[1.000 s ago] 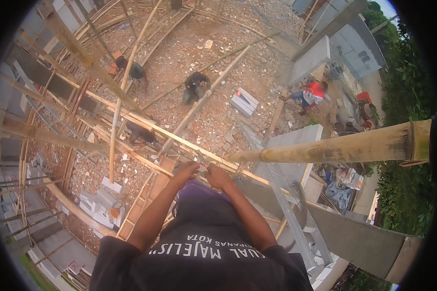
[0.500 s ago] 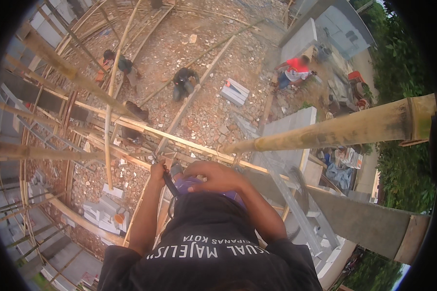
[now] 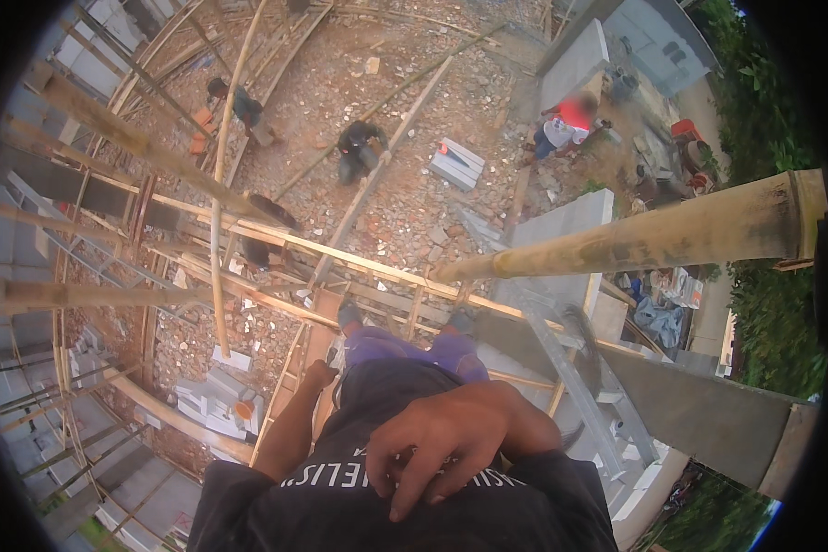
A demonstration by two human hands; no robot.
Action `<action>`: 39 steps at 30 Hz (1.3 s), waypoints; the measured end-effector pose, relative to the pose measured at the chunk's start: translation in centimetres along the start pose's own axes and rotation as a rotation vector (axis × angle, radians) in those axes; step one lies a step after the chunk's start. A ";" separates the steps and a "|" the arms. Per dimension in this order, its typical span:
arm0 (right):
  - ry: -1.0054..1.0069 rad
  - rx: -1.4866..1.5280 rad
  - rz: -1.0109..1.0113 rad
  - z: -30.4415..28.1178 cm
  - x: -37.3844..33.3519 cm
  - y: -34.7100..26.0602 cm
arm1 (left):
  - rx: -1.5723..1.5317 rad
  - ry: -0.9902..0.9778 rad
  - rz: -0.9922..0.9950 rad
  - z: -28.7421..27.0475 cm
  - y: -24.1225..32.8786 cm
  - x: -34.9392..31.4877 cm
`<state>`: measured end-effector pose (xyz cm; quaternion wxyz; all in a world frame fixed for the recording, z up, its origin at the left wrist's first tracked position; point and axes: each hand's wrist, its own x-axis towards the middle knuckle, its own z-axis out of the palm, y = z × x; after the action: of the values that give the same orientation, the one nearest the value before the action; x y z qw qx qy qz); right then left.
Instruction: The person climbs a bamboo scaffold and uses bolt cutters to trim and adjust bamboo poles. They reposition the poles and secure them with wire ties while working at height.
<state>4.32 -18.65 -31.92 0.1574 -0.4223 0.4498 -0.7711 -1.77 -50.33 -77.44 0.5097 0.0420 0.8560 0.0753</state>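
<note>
Close in front of my black shirt (image 3: 340, 442), my right hand (image 3: 446, 442) hangs with curled, spread fingers. Nothing shows between them. My left hand (image 3: 322, 373) is down beside my left hip, and its fingers are too small and hidden to read. My purple trousers (image 3: 386, 347) show below the shirt. Beyond them, one foot (image 3: 348, 316) is by a wooden board (image 3: 324, 308), and the other foot (image 3: 460, 321) is near the timber formwork (image 3: 368, 264).
A thick bamboo pole (image 3: 635, 235) slants in from the right. A metal ladder (image 3: 589, 396) leans beside a grey concrete beam (image 3: 690, 414). Rubble ground (image 3: 405, 202) lies far below. Several people work there, one crouching person (image 3: 359, 152) by a long timber. Bamboo poles cross on the left.
My right hand has risen from my waist to my chest. My left hand has dropped toward my hip, and the dark strap-like thing it held no longer shows. The view has shifted slightly.
</note>
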 end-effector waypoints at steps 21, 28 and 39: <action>-0.015 0.005 -0.256 0.7 4.2 -2.6 | -0.214 0.247 0.085 -3.5 -0.2 1.2; 0.106 0.047 -0.313 1.6 3.6 -2.0 | -0.150 0.074 0.017 -4.4 1.9 -1.4; -0.040 -0.061 -0.247 1.1 3.6 -2.6 | -0.110 0.037 0.054 -0.6 1.1 -0.8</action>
<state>3.43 -20.03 -27.66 0.0574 -0.4942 0.4143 -0.7621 -1.97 -49.40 -76.29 0.4930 0.0357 0.8585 0.1367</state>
